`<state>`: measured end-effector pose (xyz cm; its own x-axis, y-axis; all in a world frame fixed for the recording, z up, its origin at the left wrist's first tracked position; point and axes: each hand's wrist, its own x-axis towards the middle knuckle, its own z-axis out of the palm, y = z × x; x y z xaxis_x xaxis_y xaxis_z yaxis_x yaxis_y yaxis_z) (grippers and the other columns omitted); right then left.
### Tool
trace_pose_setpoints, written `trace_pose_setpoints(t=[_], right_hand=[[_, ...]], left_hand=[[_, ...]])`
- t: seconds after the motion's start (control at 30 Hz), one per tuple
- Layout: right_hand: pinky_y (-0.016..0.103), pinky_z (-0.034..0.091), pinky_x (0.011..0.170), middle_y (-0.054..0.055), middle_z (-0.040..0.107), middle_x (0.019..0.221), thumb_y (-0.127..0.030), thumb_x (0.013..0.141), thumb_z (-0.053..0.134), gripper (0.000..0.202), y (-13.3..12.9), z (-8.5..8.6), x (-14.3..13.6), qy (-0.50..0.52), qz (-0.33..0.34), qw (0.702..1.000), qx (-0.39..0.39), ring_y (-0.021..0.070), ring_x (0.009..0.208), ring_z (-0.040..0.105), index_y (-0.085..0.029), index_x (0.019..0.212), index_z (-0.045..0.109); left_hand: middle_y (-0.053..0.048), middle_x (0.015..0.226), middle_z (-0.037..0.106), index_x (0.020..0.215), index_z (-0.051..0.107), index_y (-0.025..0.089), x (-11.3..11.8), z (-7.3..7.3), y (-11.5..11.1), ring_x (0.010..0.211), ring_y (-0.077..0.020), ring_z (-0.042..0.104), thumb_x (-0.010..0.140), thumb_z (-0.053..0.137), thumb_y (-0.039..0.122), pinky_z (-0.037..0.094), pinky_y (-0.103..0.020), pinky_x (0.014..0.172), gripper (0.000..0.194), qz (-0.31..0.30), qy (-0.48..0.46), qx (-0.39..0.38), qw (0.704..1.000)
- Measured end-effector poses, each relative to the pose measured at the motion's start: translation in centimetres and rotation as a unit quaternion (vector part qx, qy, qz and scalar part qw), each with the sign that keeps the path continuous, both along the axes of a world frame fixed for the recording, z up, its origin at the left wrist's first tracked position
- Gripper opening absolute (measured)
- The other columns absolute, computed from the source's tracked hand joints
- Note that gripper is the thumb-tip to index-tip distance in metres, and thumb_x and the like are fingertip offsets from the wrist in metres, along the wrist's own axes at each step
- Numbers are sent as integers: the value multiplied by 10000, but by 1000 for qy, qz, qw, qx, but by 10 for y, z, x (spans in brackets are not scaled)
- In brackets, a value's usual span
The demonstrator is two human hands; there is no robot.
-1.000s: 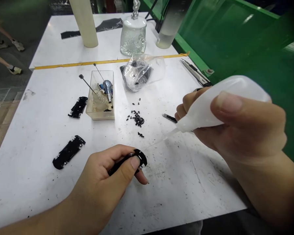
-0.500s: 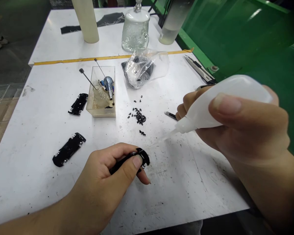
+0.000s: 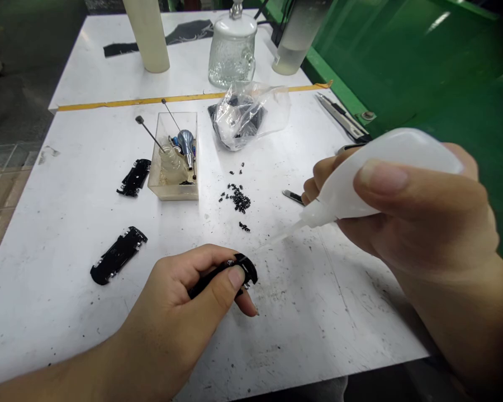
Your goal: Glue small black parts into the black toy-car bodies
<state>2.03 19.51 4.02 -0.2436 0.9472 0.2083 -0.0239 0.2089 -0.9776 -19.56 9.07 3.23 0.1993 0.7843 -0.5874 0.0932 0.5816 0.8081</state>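
Note:
My left hand (image 3: 188,301) grips a glossy black plastic part (image 3: 248,269) between thumb and fingers, above the white table (image 3: 293,335). My right hand (image 3: 427,218) is wrapped round a white squeeze bottle (image 3: 356,181), whose thin clear nozzle points down-left and ends just off the black part's upper edge. Two similar black parts lie on the left, one lower (image 3: 118,255) and one higher (image 3: 134,177). Beyond my left hand is a small pile of tiny black pieces (image 3: 238,199), with a few more scattered around it.
A clear box (image 3: 174,192) holds a small bottle and tools. Behind are a plastic bag (image 3: 243,120), a lidded glass jar (image 3: 232,53) and two tall containers. A utility knife (image 3: 341,117) lies by the green panel (image 3: 423,72). Tweezers-like metal (image 3: 293,196) rests near my right hand.
The bottle's nozzle tip has drawn back slightly up and right from the black part. My left hand and its part have barely shifted.

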Motion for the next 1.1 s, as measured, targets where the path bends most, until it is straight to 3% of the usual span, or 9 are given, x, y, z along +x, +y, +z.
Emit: trace_pose_setpoints(t=[0.17, 0.3, 0.6, 0.77, 0.87, 0.97, 1.1], right_hand=[[313, 274, 425, -34, 289, 481, -357, 796, 797, 402, 1, -1, 1, -6, -8, 1000, 7, 127, 464, 394, -201, 502, 572], [332, 323, 444, -28, 417, 493, -388, 800, 805, 395, -1, -2, 3, -15, -11, 1000, 8, 125, 466, 425, -196, 525, 598], [342, 332, 468, -7, 466, 528, -390, 799, 783, 418, 0, -1, 2, -43, -23, 999, -12, 146, 506, 446, -204, 505, 551], [323, 313, 427, 5, 500, 507, -366, 744, 795, 340, -2, 5, -3, -34, -36, 998, -31, 144, 480, 457, -216, 497, 615], [311, 254, 367, -9, 388, 447, -436, 681, 817, 434, 4, 10, -5, -12, -39, 998, -44, 116, 402, 370, -219, 445, 526], [327, 164, 363, -30, 256, 436, -564, 697, 826, 581, 17, 10, 0, 20, -35, 999, 6, 97, 373, 270, -223, 442, 430], [336, 140, 396, 11, 504, 559, -562, 638, 864, 413, 37, 3, 14, 27, -79, 996, -19, 104, 409, 339, -196, 609, 676]], left_hand=[[-36, 826, 773, 897, 770, 230, 1, 1, 2, 406, -33, 327, 971, 625, 546, 231, -198, 359, 355, -1, 5, -7, 1000], [-37, 828, 776, 895, 775, 234, 2, 1, 3, 415, -40, 330, 971, 630, 532, 232, -204, 366, 341, 1, 5, -1, 1000], [-32, 811, 765, 884, 771, 226, 0, 1, 1, 402, -36, 328, 971, 624, 535, 221, -207, 354, 354, -4, 6, 5, 1000], [-36, 818, 764, 892, 768, 211, 1, 3, 4, 412, -32, 331, 978, 613, 528, 233, -199, 372, 363, -6, 14, -6, 1000], [-45, 850, 772, 923, 763, 206, 1, 5, 5, 432, -32, 354, 988, 608, 505, 261, -193, 401, 343, -10, 21, -17, 1000], [-53, 864, 776, 944, 752, 208, 0, 6, 3, 441, -37, 358, 984, 613, 514, 276, -201, 421, 338, -7, 14, -22, 1000], [-80, 895, 781, 976, 746, 201, 0, 4, 0, 413, -37, 324, 961, 631, 575, 250, -224, 402, 391, 7, 2, -41, 999]])
